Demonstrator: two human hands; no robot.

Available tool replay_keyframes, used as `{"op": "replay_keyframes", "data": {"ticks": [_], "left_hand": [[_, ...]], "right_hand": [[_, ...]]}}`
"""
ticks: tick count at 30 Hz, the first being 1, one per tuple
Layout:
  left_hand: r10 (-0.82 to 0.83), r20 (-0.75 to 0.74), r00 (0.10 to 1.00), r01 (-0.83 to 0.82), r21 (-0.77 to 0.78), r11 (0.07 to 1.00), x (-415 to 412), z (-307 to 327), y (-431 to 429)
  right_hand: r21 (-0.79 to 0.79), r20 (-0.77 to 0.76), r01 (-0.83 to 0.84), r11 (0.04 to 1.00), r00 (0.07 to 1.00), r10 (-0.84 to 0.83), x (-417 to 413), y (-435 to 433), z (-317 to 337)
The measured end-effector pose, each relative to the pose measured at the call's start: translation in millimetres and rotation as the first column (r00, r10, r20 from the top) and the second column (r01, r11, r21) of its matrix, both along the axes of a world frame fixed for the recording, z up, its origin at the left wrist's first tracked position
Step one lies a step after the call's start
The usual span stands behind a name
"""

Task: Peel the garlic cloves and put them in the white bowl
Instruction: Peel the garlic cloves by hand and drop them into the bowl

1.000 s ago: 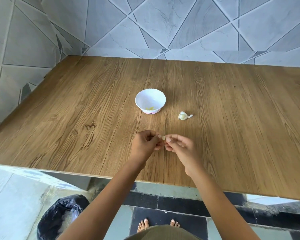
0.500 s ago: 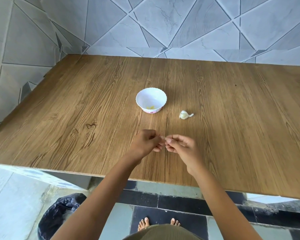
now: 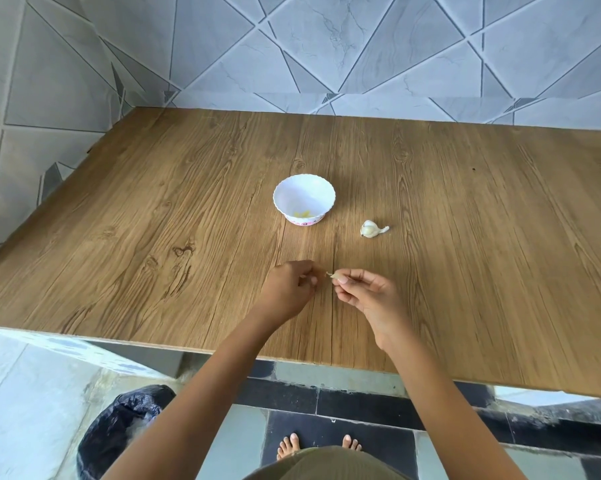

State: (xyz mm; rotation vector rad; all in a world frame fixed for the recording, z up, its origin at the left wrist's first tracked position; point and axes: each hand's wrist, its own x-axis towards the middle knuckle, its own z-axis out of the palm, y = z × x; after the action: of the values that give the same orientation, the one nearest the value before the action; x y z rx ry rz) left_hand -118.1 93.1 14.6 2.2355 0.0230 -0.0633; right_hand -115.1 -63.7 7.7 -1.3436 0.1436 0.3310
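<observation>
On my feed there's a brown wood-grain tabletop (image 3: pixel 153 237) pushed into a corner of grey marble-look tiled wall (image 3: pixel 361 46), with a black-bagged bin (image 3: pixel 119 431) on the floor down at the left (bare feet visible below too).

Right hand (image 3: pixel 368 294): its grip is pinched closed on one small pale garlic clove (image 3: pixel 333 275), thumb and forefinger at the tip, held just above the tabletop. Left hand (image 3: pixel 288 289) sits just beside it, fingers curled in; there's a small gap to the clove, and I can't tell if it's pinching a scrap of skin or nothing.

Count: one white scalloped bowl with a pink pattern at the base (image 3: pixel 304 199), further back from the hands, with some yellowish peeled bits inside (too small to count). One partial white garlic bulb (image 3: pixel 372 229) lying near the bowl's right, not touching it.
</observation>
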Motion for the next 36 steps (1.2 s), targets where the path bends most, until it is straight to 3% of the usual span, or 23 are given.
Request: {"op": "replay_keyframes", "data": {"ticks": [1,4,7,14,18,21,29,36], "left_hand": [[-0.005,0.018,1.0,0.005,-0.012,1.0,-1,1,1],[0.022,-0.069,0.997,-0.042,-0.302,0.952,-2,5,-1],[0.03,-0.097,0.995,-0.064,-0.365,0.929,0,7,-3],[-0.051,-0.241,0.969,-0.103,-0.585,0.805,-4,11,-6],[-0.032,-0.285,0.958,-0.196,-0.732,0.653,-5,13,-8],[0.005,-0.297,0.955,-0.238,-0.755,0.611,-4,15,-6],[0.059,-0.278,0.959,-0.24,-0.683,0.69,-8,12,-8],[0.0,-0.342,0.94,-0.267,-0.732,0.627,-10,14,-7]], "right_hand": [[-0.017,0.022,0.026,1.0,0.999,-0.025,-1,1,0],[-0.064,0.084,0.055,0.996,0.995,-0.05,-3,2,1],[-0.108,0.126,0.014,0.994,0.992,0.0,-5,3,3],[-0.121,0.046,-0.08,0.989,0.995,0.086,0,-2,6],[-0.22,0.106,-0.029,0.975,0.993,0.054,-2,1,7],[-0.275,0.187,-0.006,0.961,0.981,0.059,-5,0,7],[-0.152,0.14,0.024,0.988,0.99,-0.003,-4,5,12],[-0.124,0.139,-0.024,0.992,0.989,0.042,-6,4,12]]}}
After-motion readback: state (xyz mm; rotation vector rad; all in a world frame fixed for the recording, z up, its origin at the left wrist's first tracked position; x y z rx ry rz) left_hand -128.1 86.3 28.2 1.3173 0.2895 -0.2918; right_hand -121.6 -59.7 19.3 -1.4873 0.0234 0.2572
